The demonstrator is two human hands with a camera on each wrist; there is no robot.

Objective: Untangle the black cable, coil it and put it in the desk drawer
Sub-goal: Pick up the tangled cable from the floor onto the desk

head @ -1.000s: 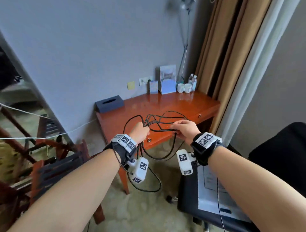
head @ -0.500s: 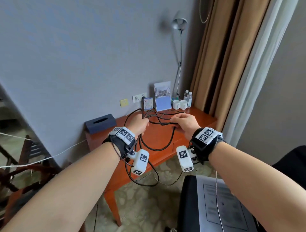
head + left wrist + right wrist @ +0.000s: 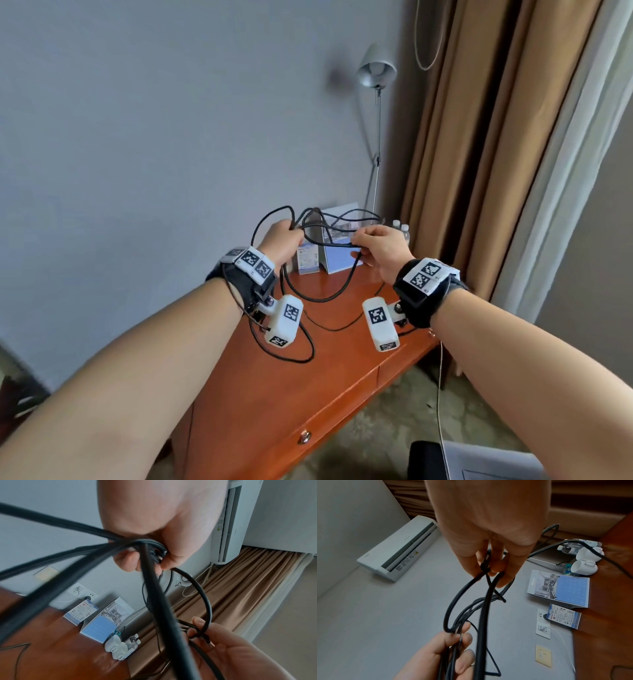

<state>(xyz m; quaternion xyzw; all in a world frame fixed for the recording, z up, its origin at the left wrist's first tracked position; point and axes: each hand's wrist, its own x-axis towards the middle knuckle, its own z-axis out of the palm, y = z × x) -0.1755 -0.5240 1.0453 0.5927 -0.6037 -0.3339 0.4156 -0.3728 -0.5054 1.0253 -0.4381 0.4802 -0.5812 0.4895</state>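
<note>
A tangled black cable (image 3: pixel 337 222) hangs in the air between my two hands above the wooden desk (image 3: pixel 287 373). My left hand (image 3: pixel 282 240) grips a bundle of its strands (image 3: pixel 150 547) in a fist. My right hand (image 3: pixel 375 248) pinches a strand near one cable end (image 3: pixel 485 564) between thumb and fingers. Loose loops (image 3: pixel 322 294) droop from both hands down to the desk top. The desk drawer (image 3: pixel 298 416) with its round metal knob (image 3: pixel 304 437) is closed, below and in front of my hands.
At the back of the desk stand a blue calendar card (image 3: pixel 339 257), a small leaflet (image 3: pixel 308 258), white cups (image 3: pixel 583 561) and water bottles (image 3: pixel 400 228). A floor lamp (image 3: pixel 376 73) and tan curtains (image 3: pixel 479 154) rise at the right. A black chair (image 3: pixel 472 460) sits at the bottom right.
Both hands have lifted the cable higher and farther over the desk, toward the cards at the back. My view has moved closer to the desk; the grips are unchanged.
</note>
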